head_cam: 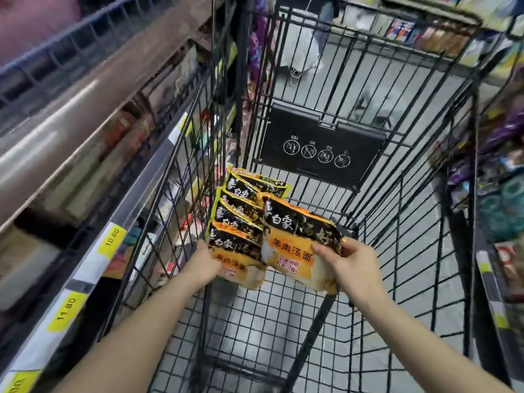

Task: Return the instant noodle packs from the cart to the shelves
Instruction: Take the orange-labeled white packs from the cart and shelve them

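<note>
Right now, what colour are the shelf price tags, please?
Yellow price tags with dark numerals, head view.

Your cart stands directly ahead at twelve o'clock. Inside it, your left hand holds a stack of noodle packs; your right hand holds one pack beside them. Shelves run at nine o'clock, more shelving at three.

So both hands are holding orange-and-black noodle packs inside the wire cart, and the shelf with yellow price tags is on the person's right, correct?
Not quite. The head view shows the shelf with yellow price tags on the person's left, not right. The rest holds: the left hand and right hand each hold orange-and-black noodle packs inside the black wire cart.
</note>
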Action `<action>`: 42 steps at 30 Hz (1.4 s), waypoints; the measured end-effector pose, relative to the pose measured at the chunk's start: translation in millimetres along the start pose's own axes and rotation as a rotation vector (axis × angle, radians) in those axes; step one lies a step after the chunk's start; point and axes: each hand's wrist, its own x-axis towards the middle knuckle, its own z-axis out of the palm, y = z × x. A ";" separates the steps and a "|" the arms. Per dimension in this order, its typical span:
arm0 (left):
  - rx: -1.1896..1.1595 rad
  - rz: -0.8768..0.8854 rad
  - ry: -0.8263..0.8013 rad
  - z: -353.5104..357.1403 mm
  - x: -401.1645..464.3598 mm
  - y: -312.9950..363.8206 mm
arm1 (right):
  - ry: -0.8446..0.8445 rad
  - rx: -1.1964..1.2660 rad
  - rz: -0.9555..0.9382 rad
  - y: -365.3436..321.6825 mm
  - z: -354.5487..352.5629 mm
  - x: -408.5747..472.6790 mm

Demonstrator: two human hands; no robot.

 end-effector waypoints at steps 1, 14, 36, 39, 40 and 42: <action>-0.022 -0.001 0.002 0.7 0.9 0.6 | -0.001 0.014 0.005 0.4 -1.5 0.6; 0.055 0.068 0.100 14.8 -4.3 0.9 | 0.050 0.053 0.017 6.2 -4.0 4.8; -0.304 0.340 0.115 -70.4 -70.0 110.8 | 0.116 0.101 -0.047 -69.0 -94.0 -20.4; -0.355 0.442 0.125 -99.5 -97.1 148.2 | 0.167 0.102 -0.099 -104.5 -136.9 -37.1; -0.364 0.450 0.109 -108.0 -108.5 162.4 | 0.180 0.105 -0.112 -116.5 -152.3 -44.0; -0.376 0.478 0.069 -124.3 -135.0 192.5 | 0.208 0.104 -0.141 -141.4 -184.4 -61.6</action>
